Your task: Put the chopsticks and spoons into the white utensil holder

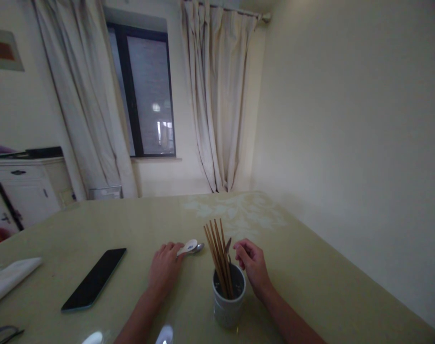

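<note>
left hand (164, 267) clasps spoons (190, 247) left of the cup (227, 298); right hand (252, 262), fingers curled, pinches a spoon (228, 246) beside the chopsticks (217, 253), which could tip the cup.

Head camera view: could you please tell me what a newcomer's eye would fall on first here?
Probably the white cup at the near table edge, bristling with wooden chopsticks. The hands flank it: the left hand holds spoons on the table, while the right hand pinches a dark utensil at the cup's rim. A black phone lies flat further left.
</note>
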A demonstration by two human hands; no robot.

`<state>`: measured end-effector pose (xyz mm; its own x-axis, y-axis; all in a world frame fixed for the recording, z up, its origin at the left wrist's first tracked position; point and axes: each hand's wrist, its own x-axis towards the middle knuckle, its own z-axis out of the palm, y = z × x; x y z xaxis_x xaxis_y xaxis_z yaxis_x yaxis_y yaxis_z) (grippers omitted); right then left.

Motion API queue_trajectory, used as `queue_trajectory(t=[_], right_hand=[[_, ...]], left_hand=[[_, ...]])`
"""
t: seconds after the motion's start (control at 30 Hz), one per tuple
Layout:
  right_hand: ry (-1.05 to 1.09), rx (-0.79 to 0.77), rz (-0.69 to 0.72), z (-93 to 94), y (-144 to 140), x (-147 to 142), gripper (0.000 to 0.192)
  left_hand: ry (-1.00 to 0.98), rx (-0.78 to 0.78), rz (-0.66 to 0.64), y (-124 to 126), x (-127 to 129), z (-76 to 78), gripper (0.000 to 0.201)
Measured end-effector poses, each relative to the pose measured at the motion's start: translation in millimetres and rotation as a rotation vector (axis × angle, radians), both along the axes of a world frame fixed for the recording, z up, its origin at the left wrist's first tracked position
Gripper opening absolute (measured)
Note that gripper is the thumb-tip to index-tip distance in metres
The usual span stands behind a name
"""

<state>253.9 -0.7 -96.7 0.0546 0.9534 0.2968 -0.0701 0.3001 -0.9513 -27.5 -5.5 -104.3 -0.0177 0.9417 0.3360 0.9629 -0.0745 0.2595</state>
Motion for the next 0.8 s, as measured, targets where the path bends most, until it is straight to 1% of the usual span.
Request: queue_trajectory(t=[0.07,0.1,0.17,0.23,0.27,0.33,0.4,0.47,0.57,0.63,0.7,0.8], right_hand=[[-0.002,-0.005,-0.001,-0.7,0.9,1.1,0.049],[-0.003,-0.01,0.0,-1.0,1.3,1.2,0.05],[-0.005,-0.029,0.011,-1.6,1.9,0.3,0.051],[-0.004,-0.062,0.045,-2.9,2.6,-2.2,0.053],[0.002,-0.083,0.066,-3.8,3.1,-3.8,0.053],[0.024,-0.119,0.116,-6.3,4.1,-6.7,0.054],[0.046,-0.132,0.155,-8.8,5.2,-8.2,0.056],[0.06,-0.131,0.161,-10.1,6.0,-7.7,0.057],[0.054,-0.121,0.123,-7.9,6.4,-4.4,0.054],[0.037,-0.084,0.086,-3.8,6.6,-1.4,0.051],[0.037,-0.026,0.015,1.5,7.5,2.9,0.048],[0.073,0.049,-0.145,9.5,10.7,14.1,0.047]], left_hand=[[0.02,-0.006,-0.009,2.0,-2.1,-2.0,0.031],[0.02,0.014,-0.013,3.0,-2.1,-2.2,0.032],[-0.017,0.097,-0.025,4.3,1.6,-2.1,0.032],[-0.103,0.212,-0.059,3.3,11.6,-2.6,0.031],[-0.154,0.274,-0.091,1.6,19.0,-3.3,0.031],[-0.229,0.395,-0.202,-4.6,36.9,-4.8,0.032],[-0.234,0.493,-0.347,-13.0,55.1,-5.6,0.034],[-0.207,0.541,-0.45,-21.4,69.1,-4.7,0.033],[-0.225,0.536,-0.506,-29.6,78.3,-0.6,0.031],[-0.311,0.487,-0.518,-31.9,78.7,3.1,0.027],[-0.466,0.408,-0.507,-32.9,77.6,7.5,0.025],[-0.776,0.234,-0.439,-33.6,76.6,13.8,0.034]])
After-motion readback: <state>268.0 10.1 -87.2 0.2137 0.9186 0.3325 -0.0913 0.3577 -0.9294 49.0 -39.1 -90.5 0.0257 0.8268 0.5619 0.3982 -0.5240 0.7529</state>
